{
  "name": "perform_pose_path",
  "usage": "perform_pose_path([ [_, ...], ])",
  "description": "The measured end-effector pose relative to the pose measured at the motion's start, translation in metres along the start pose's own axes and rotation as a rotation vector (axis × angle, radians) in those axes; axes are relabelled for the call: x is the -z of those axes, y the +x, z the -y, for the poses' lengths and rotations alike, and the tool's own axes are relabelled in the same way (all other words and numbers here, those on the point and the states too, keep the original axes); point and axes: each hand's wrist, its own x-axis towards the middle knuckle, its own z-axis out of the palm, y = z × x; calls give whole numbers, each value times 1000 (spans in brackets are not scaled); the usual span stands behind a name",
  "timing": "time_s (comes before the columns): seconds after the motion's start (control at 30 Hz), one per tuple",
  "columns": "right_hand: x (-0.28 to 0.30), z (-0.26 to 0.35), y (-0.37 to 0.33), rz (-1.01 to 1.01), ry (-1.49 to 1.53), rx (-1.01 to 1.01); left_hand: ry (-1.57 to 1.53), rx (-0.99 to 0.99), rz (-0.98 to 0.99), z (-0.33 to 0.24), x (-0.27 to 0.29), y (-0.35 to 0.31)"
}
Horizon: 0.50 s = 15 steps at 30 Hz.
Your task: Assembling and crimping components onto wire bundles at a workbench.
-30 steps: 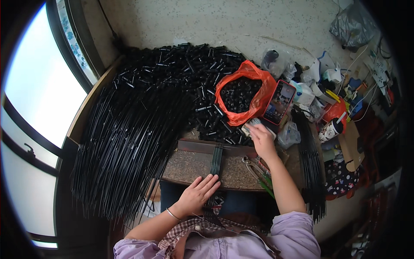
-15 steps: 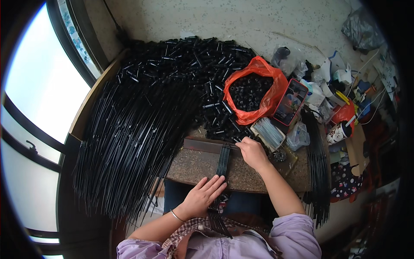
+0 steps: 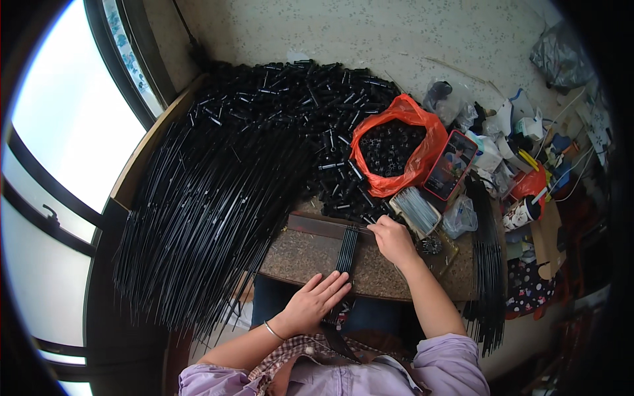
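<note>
My left hand (image 3: 316,302) lies flat with fingers stretched across a narrow row of thin black rods (image 3: 347,251) near the table's front edge. The rods lie side by side; their far ends meet a dark metal bar (image 3: 317,224), and their near ends hang over my lap. Just right of the bar, my right hand (image 3: 396,243) is closed in a pinch. A small, thin, shiny end shows at its fingertips, too small to name. Beyond it lies a heap of short black tubular parts (image 3: 337,175).
A large sheaf of black rods (image 3: 198,231) covers the left side. An orange-red plastic bag (image 3: 432,142) holds small black parts. Beside it are a phone (image 3: 451,165), a box of pale thin sticks (image 3: 416,211) and a clear bag (image 3: 460,216). More rods (image 3: 487,277) hang at right.
The whole view has shifted slightly. Both hands keep nearly the same places on the table. The rods' hanging near ends look closer together than before.
</note>
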Motion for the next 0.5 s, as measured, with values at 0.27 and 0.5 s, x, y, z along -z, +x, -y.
perform_pose_path([
  [0.27, -4, 3, 6, 14, -23, 9, -17, -5, 8, 0, 0, 0],
  [0.5, 2, 4, 24, 86, -209, 96, -54, 13, 6, 1, -1, 0],
])
